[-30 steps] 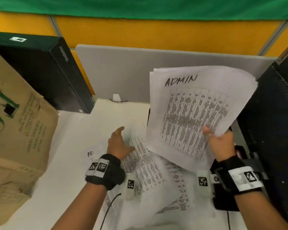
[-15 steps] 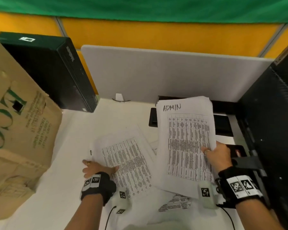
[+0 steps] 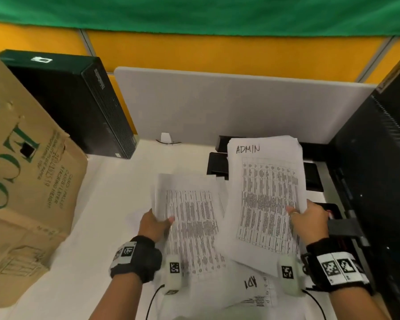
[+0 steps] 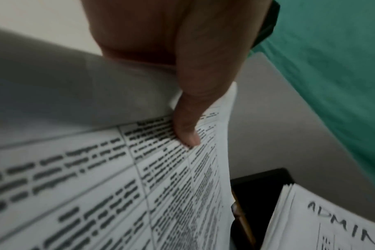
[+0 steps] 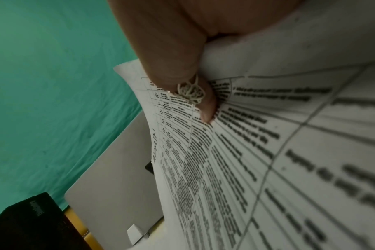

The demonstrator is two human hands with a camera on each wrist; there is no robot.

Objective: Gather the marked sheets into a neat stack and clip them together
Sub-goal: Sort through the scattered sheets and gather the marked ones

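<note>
My right hand point(image 3: 306, 218) grips a sheaf of printed sheets point(image 3: 266, 197) by its right edge; the top one is marked ADMIN in pen. In the right wrist view the thumb point(image 5: 203, 104) presses on the printed table of that sheaf point(image 5: 268, 152). My left hand point(image 3: 155, 224) pinches the left edge of another printed sheet point(image 3: 189, 218), lifted off the white desk; the left wrist view shows the thumb point(image 4: 188, 135) on top of this sheet point(image 4: 96, 186). More printed sheets point(image 3: 256, 294) lie on the desk near me, one with pen marks. No clip shows.
A brown cardboard box point(image 3: 26, 181) fills the left side. A black computer case point(image 3: 79, 105) stands at the back left, a grey divider panel point(image 3: 229, 105) behind the desk. Black trays point(image 3: 217, 162) lie under the ADMIN sheaf. A dark monitor point(image 3: 379, 169) stands at the right.
The ADMIN sheaf came down from upright to low over the desk. My left hand went from resting on the loose sheets to pinching one sheet's left edge and lifting it.
</note>
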